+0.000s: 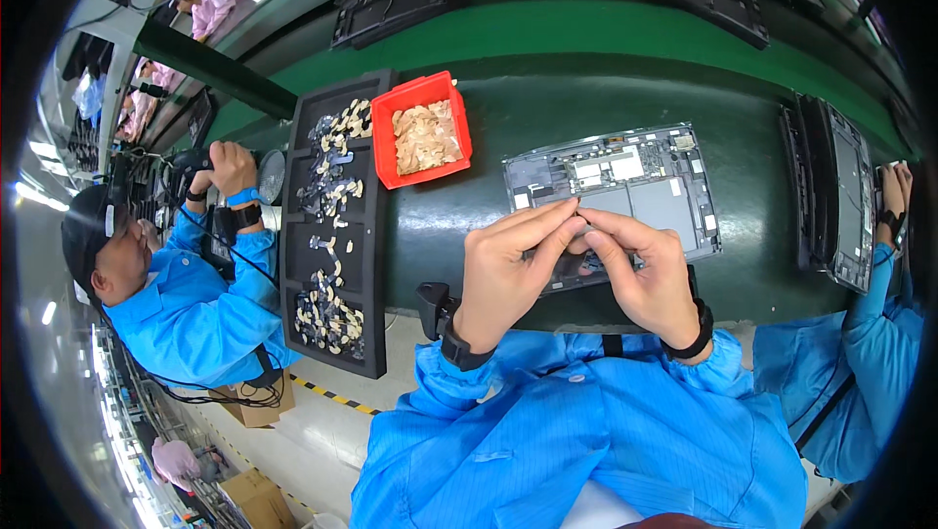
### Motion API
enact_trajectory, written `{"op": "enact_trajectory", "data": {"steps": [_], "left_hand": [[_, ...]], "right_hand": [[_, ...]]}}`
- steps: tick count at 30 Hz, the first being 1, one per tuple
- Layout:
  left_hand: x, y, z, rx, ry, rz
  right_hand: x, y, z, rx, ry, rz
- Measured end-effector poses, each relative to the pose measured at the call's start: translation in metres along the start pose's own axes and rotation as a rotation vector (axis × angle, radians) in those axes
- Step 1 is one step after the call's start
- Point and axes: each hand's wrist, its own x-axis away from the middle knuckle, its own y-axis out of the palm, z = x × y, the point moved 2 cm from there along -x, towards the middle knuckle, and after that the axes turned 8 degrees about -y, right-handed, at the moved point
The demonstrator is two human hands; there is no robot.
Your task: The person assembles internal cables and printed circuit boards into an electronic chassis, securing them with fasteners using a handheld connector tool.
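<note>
My left hand (513, 260) and my right hand (640, 265) meet fingertip to fingertip in front of my chest. Thumbs and forefingers of both are pinched together around something small and dark, too tiny to make out. Just beneath and beyond them, an opened laptop chassis (674, 211) lies on the green bench, its circuit board (616, 168) and grey battery cells showing. My hands cover the near left part of the chassis.
A black compartment tray (366, 334) of small dark and tan parts stands left, beside a red bin (422, 176) holding tan scraps (426, 135). Stacked laptop chassis (848, 207) stand at right; more (391, 6) lie on the far shelf. Co-workers in blue sit on both sides.
</note>
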Motion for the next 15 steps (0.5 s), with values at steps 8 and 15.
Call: {"op": "enact_trajectory", "data": {"steps": [8, 15], "left_hand": [[-0.005, -0.023, -0.001, -0.279, 0.229, 0.122], [-0.057, -0.058, -0.026, -0.359, 0.254, 0.465]], "right_hand": [[-0.009, 0.011, -0.002, -0.107, 0.122, -0.048], [-0.019, 0.008, 0.021, -0.178, 0.215, 0.036]]}}
